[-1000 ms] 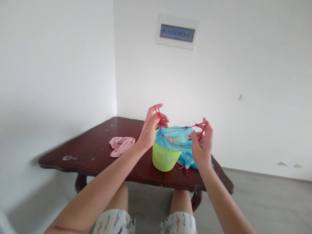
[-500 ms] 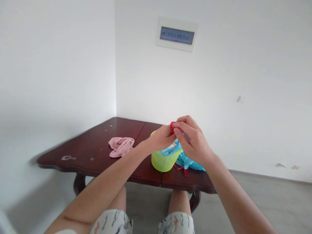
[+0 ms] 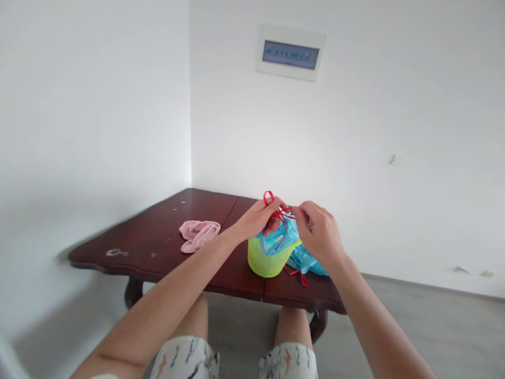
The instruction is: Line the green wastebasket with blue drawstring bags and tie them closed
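Observation:
A red drawstring [image 3: 281, 212] is stretched between my two hands above a yellow-green mesh basket [image 3: 265, 263]. My left hand [image 3: 263, 217] pinches one part of it, and a red loop stands up over the fingers. On the other side my right hand [image 3: 320, 229] is closed on the string's other end. A blue plastic bag [image 3: 276, 241] lines the basket's mouth just below my fingers; the string appears to belong to it. Beside the basket, on the right, lies a second blue plastic bag [image 3: 305, 261] with its own red drawstring [image 3: 303, 279].
The dark red wooden table [image 3: 158, 231] stands against the white walls. A crumpled pink cloth [image 3: 200, 235] lies left of the basket. A white-framed electrical panel [image 3: 291, 52] is on the wall, with a small switch [image 3: 396, 159] farther right.
My hands were close together around the bunched red string. Now they are apart, the string is drawn out between them with a loop showing, and more of the blue bag is visible.

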Motion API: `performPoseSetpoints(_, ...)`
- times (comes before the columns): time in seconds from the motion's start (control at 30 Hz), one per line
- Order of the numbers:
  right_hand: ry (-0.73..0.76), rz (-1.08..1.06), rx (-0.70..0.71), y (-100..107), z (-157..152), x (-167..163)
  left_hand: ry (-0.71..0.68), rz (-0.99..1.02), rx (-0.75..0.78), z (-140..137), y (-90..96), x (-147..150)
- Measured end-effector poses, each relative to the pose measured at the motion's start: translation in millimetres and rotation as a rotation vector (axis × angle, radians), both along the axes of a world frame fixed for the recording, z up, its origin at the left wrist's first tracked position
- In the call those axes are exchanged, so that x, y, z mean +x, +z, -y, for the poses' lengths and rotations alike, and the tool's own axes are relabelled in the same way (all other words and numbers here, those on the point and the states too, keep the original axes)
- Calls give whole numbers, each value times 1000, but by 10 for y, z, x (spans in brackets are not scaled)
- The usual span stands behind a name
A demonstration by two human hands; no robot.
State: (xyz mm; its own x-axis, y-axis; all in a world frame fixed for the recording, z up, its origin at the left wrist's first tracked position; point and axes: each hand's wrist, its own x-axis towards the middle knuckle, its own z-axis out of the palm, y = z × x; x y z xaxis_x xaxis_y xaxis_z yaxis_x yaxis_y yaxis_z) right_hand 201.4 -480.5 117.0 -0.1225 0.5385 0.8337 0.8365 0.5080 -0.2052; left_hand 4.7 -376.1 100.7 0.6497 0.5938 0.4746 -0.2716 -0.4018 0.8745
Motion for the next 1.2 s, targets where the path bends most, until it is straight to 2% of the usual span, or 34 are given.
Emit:
performPoseSetpoints(0.07,46,-168,-26,-43,45,-18,-3,61,-75,-43,-23,-18)
performPoseSetpoints(0.2,223,-433,-203,-184,138,-95,12,120,-180,-83,-44,-42)
performPoseSetpoints(0.37,234,-402,-272,-372,161,-175,-27,181,-259,-47,-18,-42)
performPoseSetpoints(0.53,230,-322,-372,-499,99,-190,-203,191,-284,-14,2,-48)
performPoseSetpoints(0.7,237,-272,-450,-580,56,-183,-239,159,-133,52,5,-55)
performPoseSetpoints(0.93,223,-268,-441,-608,60,-162,-206,86,-25,123,44,-79)
performPoseSetpoints(1.13,108,-240,-325,-488,124,-94,-3,-40,203,228,99,-157)
performPoseSetpoints(1.2,103,-267,-280,-450,136,-83,18,-70,254,268,100,-170)
